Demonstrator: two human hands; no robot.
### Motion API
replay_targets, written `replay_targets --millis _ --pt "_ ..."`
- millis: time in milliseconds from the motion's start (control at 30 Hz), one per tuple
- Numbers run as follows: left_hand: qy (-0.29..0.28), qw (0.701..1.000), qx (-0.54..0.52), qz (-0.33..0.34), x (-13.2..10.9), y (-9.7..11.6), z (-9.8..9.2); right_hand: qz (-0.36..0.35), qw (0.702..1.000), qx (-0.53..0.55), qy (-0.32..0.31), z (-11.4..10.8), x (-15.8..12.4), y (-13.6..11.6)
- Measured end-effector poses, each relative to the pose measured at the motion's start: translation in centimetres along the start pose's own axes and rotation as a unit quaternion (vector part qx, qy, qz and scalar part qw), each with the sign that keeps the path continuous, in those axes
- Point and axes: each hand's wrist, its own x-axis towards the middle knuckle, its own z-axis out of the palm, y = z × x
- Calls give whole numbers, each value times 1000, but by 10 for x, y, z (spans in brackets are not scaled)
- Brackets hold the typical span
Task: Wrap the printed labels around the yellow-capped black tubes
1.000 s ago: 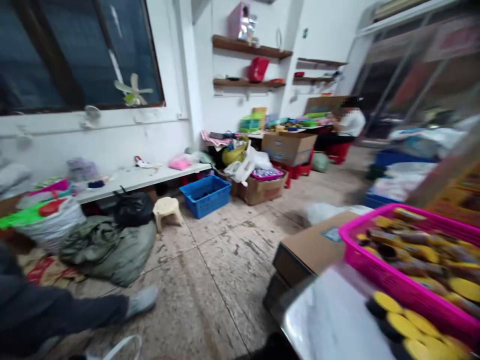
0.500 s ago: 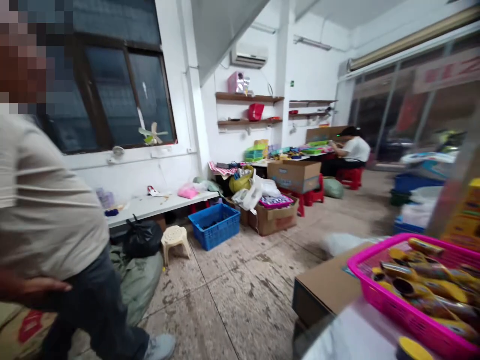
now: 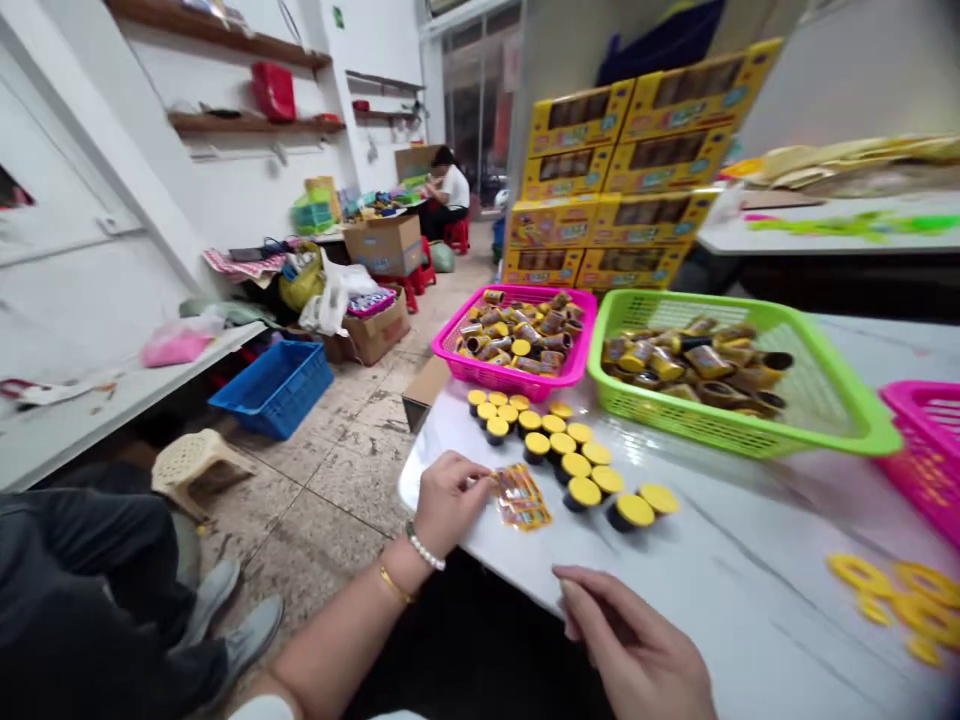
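My left hand (image 3: 452,500), with a bead bracelet and a gold bangle at its wrist, pinches the near-left corner of a shiny orange printed film label (image 3: 523,497) on the white table. My right hand (image 3: 637,645) is over the table's front edge, thumb and forefinger pressed together; whatever is between them, if anything, is hidden. Beyond the label stand several yellow-topped black caps (image 3: 583,491) in loose rows. Behind them a pink basket (image 3: 510,377) and a green basket (image 3: 697,437) hold many yellow-and-brown printed tubes.
Yellow rings (image 3: 900,595) lie at the table's right, near another pink basket (image 3: 930,460). Yellow display boxes (image 3: 570,185) are stacked behind. To the left are a blue crate (image 3: 274,395), a stool (image 3: 196,465) and a person's legs (image 3: 112,570). Another person (image 3: 452,190) sits far back.
My view has swung right and down to the table. Both my hands now show, the left at the label. The person at the left now shows only by the legs.
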Motion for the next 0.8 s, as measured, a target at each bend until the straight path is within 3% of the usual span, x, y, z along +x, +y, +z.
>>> replay_targets --millis 100,267,333,400,467,533,800 --pt "18 998 4 52 -7 8 -11 57 997 47 26 8 14 -14" --pt "14 986 8 166 -28 32 -27 45 991 119 -35 37 46 -36" --pt "19 991 -21 129 -36 35 -33 42 989 136 -40 48 54 -37" --pt "34 996 -80 30 -44 34 -39 47 988 145 -28 56 56 -35" --pt "27 984 -158 -81 -51 32 -44 57 988 142 -9 62 54 -34" --pt "5 965 -215 -149 -56 31 -46 63 990 128 1 66 51 -34" --pt "9 962 -228 -147 -54 29 -39 60 992 115 -8 76 42 -34"
